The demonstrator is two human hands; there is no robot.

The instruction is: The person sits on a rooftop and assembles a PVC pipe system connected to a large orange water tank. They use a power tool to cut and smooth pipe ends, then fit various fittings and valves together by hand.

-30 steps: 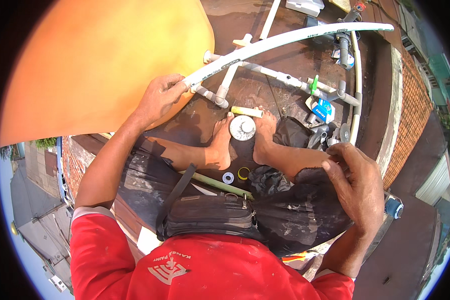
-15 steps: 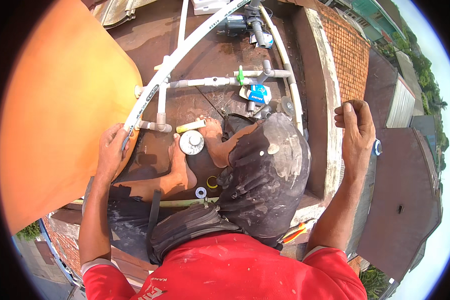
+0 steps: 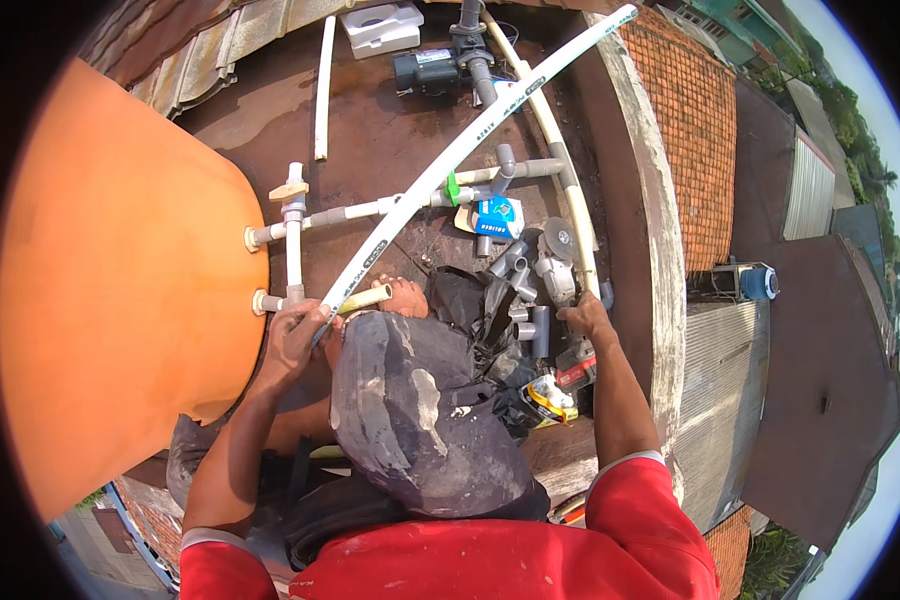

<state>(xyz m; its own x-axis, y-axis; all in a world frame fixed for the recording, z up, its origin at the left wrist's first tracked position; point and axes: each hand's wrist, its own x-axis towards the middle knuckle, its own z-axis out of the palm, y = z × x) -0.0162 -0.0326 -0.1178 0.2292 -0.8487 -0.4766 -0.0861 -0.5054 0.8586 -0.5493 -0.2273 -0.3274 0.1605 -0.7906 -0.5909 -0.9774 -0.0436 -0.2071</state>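
Note:
My left hand (image 3: 295,340) is closed around the lower end of a long white PVC pipe (image 3: 430,185), which slants up to the far right over the other pipes. My right hand (image 3: 590,316) is down by the parapet, wrapped over the middle of an angle grinder (image 3: 557,282). The grinder's disc (image 3: 560,238) points away from me, and its red end (image 3: 575,368) shows nearer. The fingers on the grinder's far side are partly hidden. Just past my left hand lies a short yellowish pipe piece (image 3: 367,298), beside my foot.
An orange tank (image 3: 130,260) stands left, joined to pipework with a valve (image 3: 290,190) and a green-handled valve (image 3: 452,187). Grey fittings (image 3: 540,332) and a blue-and-white box (image 3: 497,215) lie by the grinder. A pump (image 3: 425,72) sits farther off. A low parapet (image 3: 660,250) runs along the right.
My right hand has come down from the raised position at right onto the angle grinder. The long pipe's far end has swung right, with my left hand still on it. My knee has shifted left.

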